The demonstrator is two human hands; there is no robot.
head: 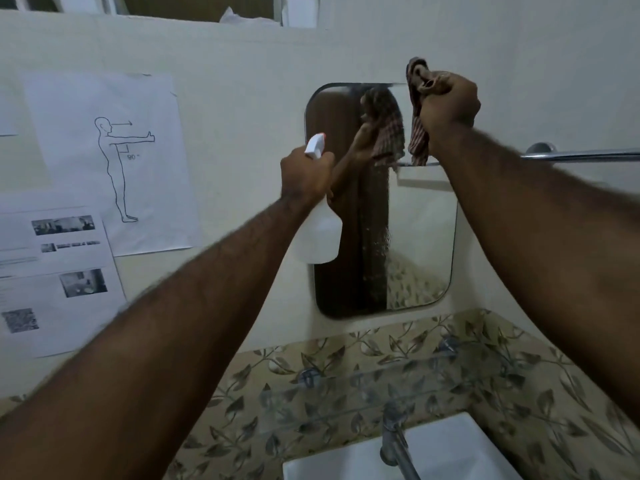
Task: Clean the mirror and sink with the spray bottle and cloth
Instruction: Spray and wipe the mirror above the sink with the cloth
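Papers, tile, a tap and a rail around the washing place.

On the pale wall to the left hangs a sheet with a line drawing of a standing figure [114,161], one arm held straight out and marked 80°; just below and left of it, overlapping its corner, a printed sheet with small photographs [59,278]; along the bottom runs a band of leaf-patterned tile [519,393]; a glass shelf [363,386] sits in front of the tile on metal fittings; a chrome tap [394,441] stands below it; at the right edge a chrome towel rail [581,154] runs along the wall.
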